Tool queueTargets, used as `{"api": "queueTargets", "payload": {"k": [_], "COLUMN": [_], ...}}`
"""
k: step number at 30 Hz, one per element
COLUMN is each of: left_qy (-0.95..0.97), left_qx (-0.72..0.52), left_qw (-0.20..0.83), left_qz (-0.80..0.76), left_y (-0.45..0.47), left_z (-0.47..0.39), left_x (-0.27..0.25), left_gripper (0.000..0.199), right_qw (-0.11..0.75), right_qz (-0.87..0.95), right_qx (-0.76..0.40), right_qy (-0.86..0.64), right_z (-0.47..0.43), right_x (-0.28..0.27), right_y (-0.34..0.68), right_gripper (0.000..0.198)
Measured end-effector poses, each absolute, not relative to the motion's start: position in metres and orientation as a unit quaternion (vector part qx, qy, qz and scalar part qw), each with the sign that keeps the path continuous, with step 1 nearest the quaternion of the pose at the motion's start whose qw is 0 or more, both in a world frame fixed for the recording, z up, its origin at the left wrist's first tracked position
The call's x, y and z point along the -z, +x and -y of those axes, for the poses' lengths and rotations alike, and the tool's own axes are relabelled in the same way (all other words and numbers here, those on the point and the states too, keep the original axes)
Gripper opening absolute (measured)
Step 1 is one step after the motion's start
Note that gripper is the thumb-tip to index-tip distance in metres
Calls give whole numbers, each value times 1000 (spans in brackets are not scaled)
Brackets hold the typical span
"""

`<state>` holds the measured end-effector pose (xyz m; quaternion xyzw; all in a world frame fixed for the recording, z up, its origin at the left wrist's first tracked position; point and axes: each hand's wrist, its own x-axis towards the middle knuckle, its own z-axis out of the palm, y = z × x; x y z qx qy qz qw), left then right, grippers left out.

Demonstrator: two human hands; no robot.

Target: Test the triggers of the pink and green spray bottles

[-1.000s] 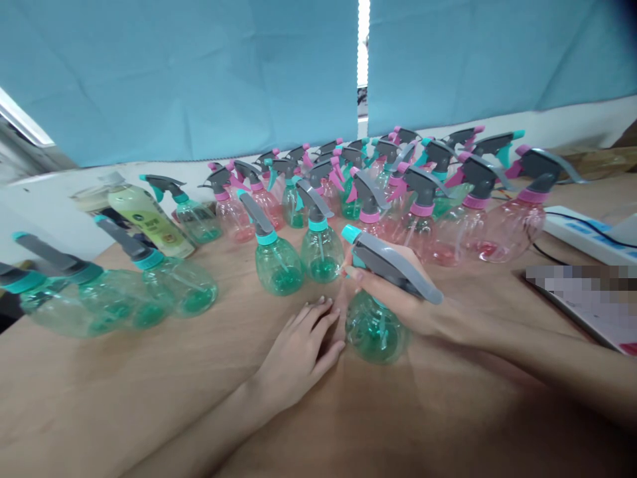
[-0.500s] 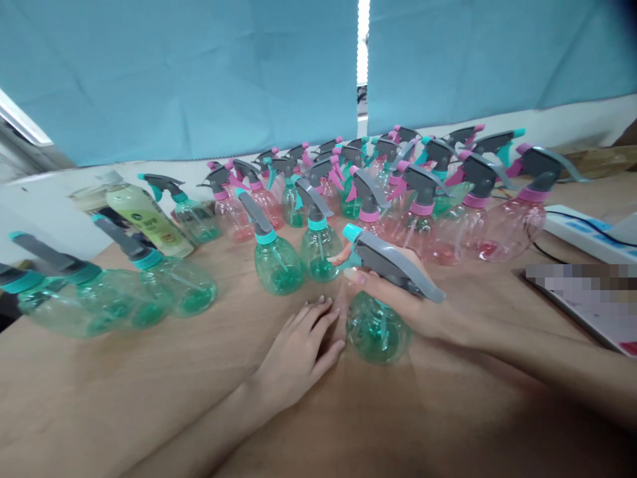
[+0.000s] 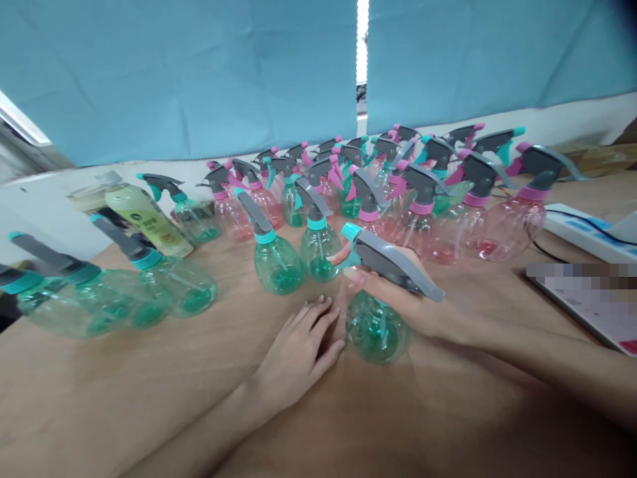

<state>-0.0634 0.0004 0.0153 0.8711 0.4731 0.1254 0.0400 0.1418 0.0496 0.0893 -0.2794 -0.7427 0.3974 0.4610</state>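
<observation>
A green spray bottle (image 3: 377, 334) with a grey and turquoise trigger head stands upright on the wooden table. My right hand (image 3: 398, 292) is wrapped round its neck just under the head, the thumb and index finger near the trigger. To its left, my left hand (image 3: 303, 345) lies on the tabletop with fingers stretched out, holding nothing. Its fingertips come close to the bottle's base; whether they touch cannot be made out. Just beyond my hands stand two more green spray bottles, one at the left (image 3: 279, 265) and one behind (image 3: 321, 251).
Several pink and green spray bottles (image 3: 468, 229) crowd the back of the table (image 3: 149, 398). More green ones (image 3: 186, 285) stand at the left, near a tall pale-green bottle (image 3: 149, 219). A white power strip (image 3: 582, 232) and a flat device (image 3: 587, 305) lie at the right.
</observation>
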Motion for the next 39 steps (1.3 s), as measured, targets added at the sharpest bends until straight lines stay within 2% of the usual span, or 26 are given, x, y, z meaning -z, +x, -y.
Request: {"api": "queueTargets", "payload": {"k": [39], "left_qy": [870], "left_qx": [-129], "left_qw": [37], "left_qz": [-474], "left_y": [-63], "left_z": [0], "left_x": [-17], "left_gripper": [39], "right_qw": [470], "right_qz": [741], "right_qx": [-396], "right_qy": [-272], "right_z": [-51], "right_x": [-88], "right_y": [142], "right_gripper": [7]}}
